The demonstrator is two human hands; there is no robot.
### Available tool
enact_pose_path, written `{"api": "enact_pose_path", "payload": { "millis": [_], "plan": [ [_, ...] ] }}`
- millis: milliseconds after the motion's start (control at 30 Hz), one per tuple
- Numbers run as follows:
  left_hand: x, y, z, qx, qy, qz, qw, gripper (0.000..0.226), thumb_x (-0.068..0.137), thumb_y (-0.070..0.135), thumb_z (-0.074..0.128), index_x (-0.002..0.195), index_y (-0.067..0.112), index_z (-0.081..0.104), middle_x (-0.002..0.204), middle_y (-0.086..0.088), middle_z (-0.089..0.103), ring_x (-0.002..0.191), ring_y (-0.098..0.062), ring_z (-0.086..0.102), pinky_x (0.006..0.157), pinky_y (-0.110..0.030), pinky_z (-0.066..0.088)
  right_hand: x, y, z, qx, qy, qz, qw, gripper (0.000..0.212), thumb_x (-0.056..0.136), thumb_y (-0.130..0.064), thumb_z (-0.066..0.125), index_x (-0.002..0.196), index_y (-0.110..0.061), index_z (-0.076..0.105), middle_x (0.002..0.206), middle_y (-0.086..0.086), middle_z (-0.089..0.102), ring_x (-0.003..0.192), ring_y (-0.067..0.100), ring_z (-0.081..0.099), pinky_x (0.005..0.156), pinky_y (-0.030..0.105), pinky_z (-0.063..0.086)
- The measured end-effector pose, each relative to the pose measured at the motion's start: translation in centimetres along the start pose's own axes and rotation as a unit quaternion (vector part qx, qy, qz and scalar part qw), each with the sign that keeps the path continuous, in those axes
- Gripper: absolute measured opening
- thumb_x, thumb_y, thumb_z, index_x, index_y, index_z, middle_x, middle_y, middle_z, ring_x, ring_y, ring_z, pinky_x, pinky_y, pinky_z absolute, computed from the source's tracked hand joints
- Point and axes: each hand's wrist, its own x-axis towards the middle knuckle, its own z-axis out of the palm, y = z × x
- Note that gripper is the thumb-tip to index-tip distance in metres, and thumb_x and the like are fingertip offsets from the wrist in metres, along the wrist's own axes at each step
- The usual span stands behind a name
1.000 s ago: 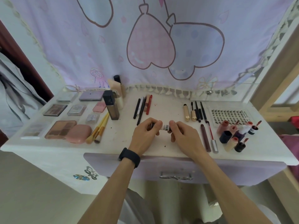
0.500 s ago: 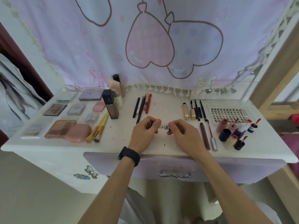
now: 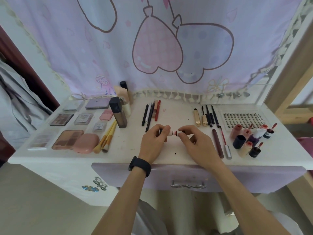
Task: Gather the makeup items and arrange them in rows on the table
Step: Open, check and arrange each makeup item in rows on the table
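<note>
White table (image 3: 50, 160) w/ a lilac drawer (image 3: 186, 175) in front, balloon-print curtain (image 3: 152, 48) hanging behind.

Far left: eyeshadow palettes (image 3: 61, 119) laid in rows, w/ a pink compact (image 3: 86, 143) just right of the big brown one. Next, yellow-handled brushes (image 3: 106, 139) lie side by side, bristles toward the front edge. A tall bottle (image 3: 118, 112) w/ a black cap stands upright behind them. Then a row of pencils (image 3: 150, 112), parallel, running front to back.

Mid-table, near the front: left hand (image 3: 153, 143), black wristband (image 3: 140, 166) on the wrist, fingers curled round one end of a small tube (image 3: 173, 133). The tube lies sideways btwn both hands; can't tell if it touches the tabletop. Right hand (image 3: 198, 143) pinches the other end w/ thumb and fingertips, the other fingers bent.

Right of the hands: two gold tubes (image 3: 197, 118) and several black wands (image 3: 210, 116) in a row at the back. A long dark lip gloss tube (image 3: 218, 145) and a silver-capped wand (image 3: 226, 146) lie just beside each other nearer the front. Further right sits a clear lash tray (image 3: 242, 118). In front of it is a loose cluster of little bottles (image 3: 238, 141), some w/ red wands sticking out.
</note>
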Motion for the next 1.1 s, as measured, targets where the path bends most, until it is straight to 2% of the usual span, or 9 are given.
{"api": "enact_pose_path", "payload": {
  "millis": [200,300,400,567,700,800,867,933,1100],
  "plan": [
    [0.0,0.4,0.3,-0.016,0.038,-0.024,0.999,0.042,0.099,0.049,0.05,0.062,0.03,0.05,0.055,0.012,0.048,0.054,-0.007,0.041,0.062,-0.028,0.036,-0.6,0.3,0.2,-0.011,0.047,-0.059,0.997,0.019,0.1,-0.022,0.061,0.113,-0.035,0.056,0.108,-0.018,0.062,0.066,0.011,0.056,0.064,0.014,0.044],
    [0.0,0.3,0.4,-0.018,0.061,-0.03,0.998,0.047,0.099,0.054,0.048,0.063,0.023,0.053,0.057,0.007,0.044,0.055,-0.008,0.038,0.061,-0.027,0.034,-0.6,0.5,0.2,-0.02,0.068,-0.071,0.995,0.026,0.1,-0.019,0.059,0.122,-0.033,0.058,0.109,-0.021,0.057,0.067,0.011,0.055,0.067,0.013,0.045],
    [0.0,0.2,0.3,-0.017,0.069,-0.027,0.997,0.05,0.097,0.058,0.047,0.065,0.021,0.054,0.058,0.005,0.044,0.056,-0.008,0.038,0.061,-0.026,0.034,-0.6,0.6,0.1,-0.029,0.063,-0.073,0.995,0.03,0.101,-0.023,0.057,0.13,-0.032,0.061,0.11,-0.028,0.052,0.068,0.012,0.055,0.07,0.012,0.045],
    [0.0,0.4,0.1,-0.039,0.078,-0.026,0.996,0.045,0.096,0.058,0.048,0.055,0.041,0.056,0.051,0.016,0.048,0.051,-0.002,0.04,0.059,-0.022,0.033,-0.5,0.7,0.3,-0.025,0.067,-0.057,0.996,0.025,0.102,-0.036,0.054,0.125,-0.033,0.063,0.106,-0.026,0.059,0.069,0.012,0.061,0.068,0.014,0.047],
    [0.1,0.0,-0.1,-0.043,0.08,-0.007,0.996,0.04,0.087,0.067,0.049,0.068,0.034,0.062,0.054,0.012,0.052,0.052,-0.001,0.045,0.058,-0.016,0.04,-0.3,0.9,0.3,0.0,0.065,-0.03,0.997,0.036,0.097,-0.056,0.047,0.123,-0.035,0.063,0.096,-0.023,0.067,0.066,0.013,0.063,0.062,0.02,0.051],
    [0.0,0.2,-0.3,-0.053,0.075,-0.002,0.996,0.037,0.08,0.07,0.053,0.086,0.038,0.072,0.07,0.017,0.068,0.067,0.003,0.06,0.065,-0.008,0.046,-0.4,0.5,0.3,0.011,0.057,-0.033,0.998,0.029,0.092,-0.066,0.041,0.114,-0.052,0.054,0.103,-0.032,0.067,0.061,0.01,0.066,0.06,0.019,0.053],
    [0.0,0.6,-0.5,-0.071,0.074,-0.004,0.995,0.038,0.074,0.07,0.058,0.091,0.04,0.074,0.081,0.02,0.072,0.077,0.004,0.064,0.07,-0.008,0.047,-0.4,0.3,0.3,0.019,0.055,-0.031,0.998,0.018,0.092,-0.067,0.041,0.106,-0.062,0.049,0.106,-0.034,0.066,0.06,0.008,0.068,0.06,0.019,0.054],
    [0.0,1.1,-0.9,-0.09,0.068,-0.007,0.994,0.037,0.072,0.066,0.064,0.092,0.037,0.075,0.083,0.019,0.073,0.076,0.005,0.063,0.07,-0.009,0.048,-0.4,0.1,0.3,0.023,0.054,-0.024,0.998,0.012,0.093,-0.066,0.041,0.103,-0.066,0.048,0.106,-0.035,0.066,0.058,0.007,0.068,0.058,0.019,0.054],
    [-0.2,2.5,-2.0,-0.092,0.045,-0.04,0.994,0.044,0.069,0.068,0.064,0.096,0.034,0.074,0.087,0.014,0.075,0.068,0.001,0.064,0.061,-0.011,0.05,-0.6,-0.7,0.1,0.018,0.029,0.006,0.999,0.005,0.102,-0.05,0.045,0.105,-0.054,0.045,0.106,-0.028,0.069,0.059,0.005,0.069,0.055,0.015,0.051]
  ]
}}
